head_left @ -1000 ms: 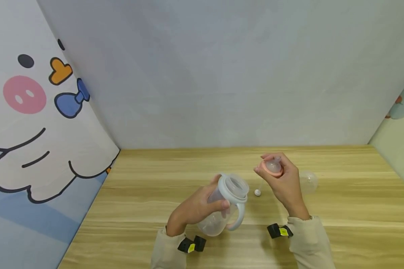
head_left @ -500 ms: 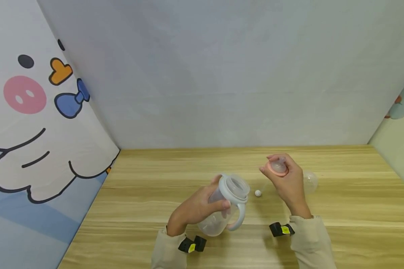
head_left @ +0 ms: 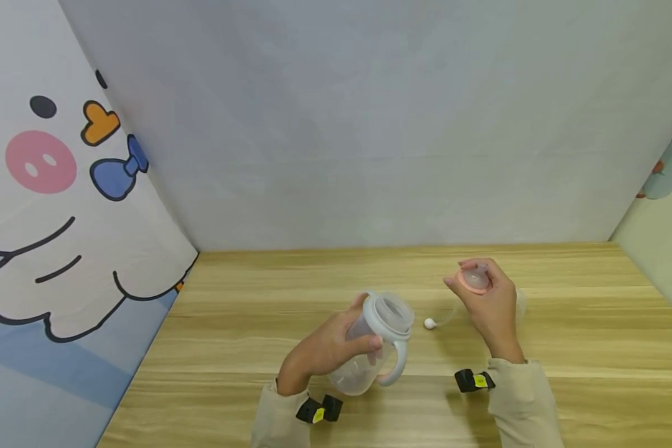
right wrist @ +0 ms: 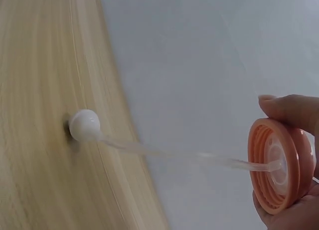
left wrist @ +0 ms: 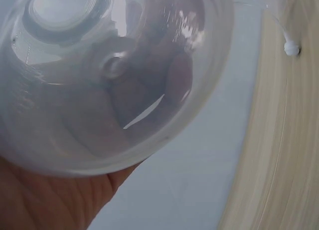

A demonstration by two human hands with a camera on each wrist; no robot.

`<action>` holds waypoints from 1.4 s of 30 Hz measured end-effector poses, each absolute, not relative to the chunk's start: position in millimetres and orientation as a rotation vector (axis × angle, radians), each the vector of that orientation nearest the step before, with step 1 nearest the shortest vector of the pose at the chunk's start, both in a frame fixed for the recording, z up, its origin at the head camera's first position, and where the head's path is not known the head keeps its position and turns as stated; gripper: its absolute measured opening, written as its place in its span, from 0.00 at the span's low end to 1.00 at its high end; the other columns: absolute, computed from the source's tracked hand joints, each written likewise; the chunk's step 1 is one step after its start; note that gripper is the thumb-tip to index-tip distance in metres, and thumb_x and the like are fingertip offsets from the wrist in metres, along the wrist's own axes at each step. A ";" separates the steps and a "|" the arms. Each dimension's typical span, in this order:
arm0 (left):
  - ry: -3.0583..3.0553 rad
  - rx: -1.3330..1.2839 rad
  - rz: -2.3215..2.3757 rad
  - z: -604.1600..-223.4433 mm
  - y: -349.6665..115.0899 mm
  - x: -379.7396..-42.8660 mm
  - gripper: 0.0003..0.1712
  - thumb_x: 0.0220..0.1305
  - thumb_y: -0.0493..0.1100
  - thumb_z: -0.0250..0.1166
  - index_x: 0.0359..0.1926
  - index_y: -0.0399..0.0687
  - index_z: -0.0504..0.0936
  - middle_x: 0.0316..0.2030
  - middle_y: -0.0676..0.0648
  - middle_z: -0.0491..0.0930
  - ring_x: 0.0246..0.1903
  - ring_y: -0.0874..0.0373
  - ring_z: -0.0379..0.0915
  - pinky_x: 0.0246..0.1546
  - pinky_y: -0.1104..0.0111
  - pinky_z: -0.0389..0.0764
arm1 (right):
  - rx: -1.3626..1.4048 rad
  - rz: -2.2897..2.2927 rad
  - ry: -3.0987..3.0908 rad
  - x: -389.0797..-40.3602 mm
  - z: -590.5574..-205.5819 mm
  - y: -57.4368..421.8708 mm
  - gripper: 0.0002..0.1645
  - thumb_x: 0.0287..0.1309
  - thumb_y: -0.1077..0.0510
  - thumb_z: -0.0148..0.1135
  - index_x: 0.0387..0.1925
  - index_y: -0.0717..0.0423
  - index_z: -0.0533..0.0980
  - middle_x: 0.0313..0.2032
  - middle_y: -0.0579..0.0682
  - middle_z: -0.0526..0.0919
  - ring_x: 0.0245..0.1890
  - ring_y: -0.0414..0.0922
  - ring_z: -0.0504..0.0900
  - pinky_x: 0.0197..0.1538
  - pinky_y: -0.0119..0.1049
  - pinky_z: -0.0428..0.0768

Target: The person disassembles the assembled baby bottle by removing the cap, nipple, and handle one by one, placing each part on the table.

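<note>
My left hand [head_left: 336,341] grips a clear baby bottle [head_left: 354,377], tilted, its open neck facing up and to the right. A pale blue collar with a handle [head_left: 396,367] rings the neck. In the left wrist view the rounded bottle body [left wrist: 114,90] fills much of the frame, fingers showing through it. My right hand [head_left: 491,306] pinches a pink screw ring with a clear nipple [head_left: 475,278] by its edge. From the threaded underside of the ring [right wrist: 276,165] runs a thin clear straw [right wrist: 189,156], ending in a white ball weight [right wrist: 84,125] at the tabletop.
A clear dome-shaped cap [head_left: 521,305] stands on the wooden table [head_left: 229,348], partly hidden behind my right hand. A pale fabric wall [head_left: 369,155] rises at the table's back edge, and a cartoon-printed panel [head_left: 33,236] lines the left side.
My right hand has moved right with the pink ring and nipple, so more of the straw shows and more of the clear cap is covered. The left hand and bottle stay nearly still.
</note>
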State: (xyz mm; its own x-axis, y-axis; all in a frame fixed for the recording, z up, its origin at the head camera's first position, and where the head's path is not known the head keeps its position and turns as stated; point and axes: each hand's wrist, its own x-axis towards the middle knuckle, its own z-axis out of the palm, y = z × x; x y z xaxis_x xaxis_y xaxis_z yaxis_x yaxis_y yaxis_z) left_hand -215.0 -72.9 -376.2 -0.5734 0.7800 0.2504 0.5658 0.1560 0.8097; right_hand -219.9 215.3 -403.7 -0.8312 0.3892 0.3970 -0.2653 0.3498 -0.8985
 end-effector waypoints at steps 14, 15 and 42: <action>2.193 1.300 1.385 -374.8 -74.1 -214.3 0.43 0.69 0.77 0.46 0.60 0.46 0.74 0.56 0.46 0.67 0.46 0.65 0.69 0.48 0.70 0.77 | -0.181 1.463 -2.118 -222.4 -414.1 214.2 0.17 0.50 0.62 0.78 0.41 0.58 0.81 0.48 0.51 0.85 0.41 0.31 0.79 0.40 0.21 0.76; 2.193 1.301 1.386 -374.9 -74.4 -214.3 0.43 0.69 0.77 0.46 0.60 0.46 0.74 0.56 0.46 0.67 0.46 0.65 0.69 0.48 0.70 0.77 | -0.178 1.454 -2.134 -223.0 -416.0 213.1 0.17 0.50 0.61 0.78 0.41 0.58 0.80 0.48 0.52 0.85 0.42 0.31 0.79 0.40 0.21 0.76; 2.169 1.323 1.391 -372.6 -79.8 -210.8 0.42 0.69 0.77 0.46 0.59 0.46 0.74 0.56 0.45 0.66 0.47 0.65 0.69 0.49 0.69 0.77 | -0.299 1.367 -2.424 -223.4 -449.0 208.2 0.15 0.51 0.60 0.74 0.39 0.59 0.78 0.48 0.62 0.84 0.43 0.52 0.79 0.42 0.33 0.74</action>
State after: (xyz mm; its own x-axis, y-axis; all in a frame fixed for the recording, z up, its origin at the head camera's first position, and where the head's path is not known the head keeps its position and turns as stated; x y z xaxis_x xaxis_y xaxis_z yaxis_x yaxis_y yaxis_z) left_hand -210.8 -79.8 -372.6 -0.5591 0.7904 0.2503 0.5574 0.1348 0.8192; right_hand -223.4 208.2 -449.0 -0.9197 0.3436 0.1900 0.0152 0.5148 -0.8572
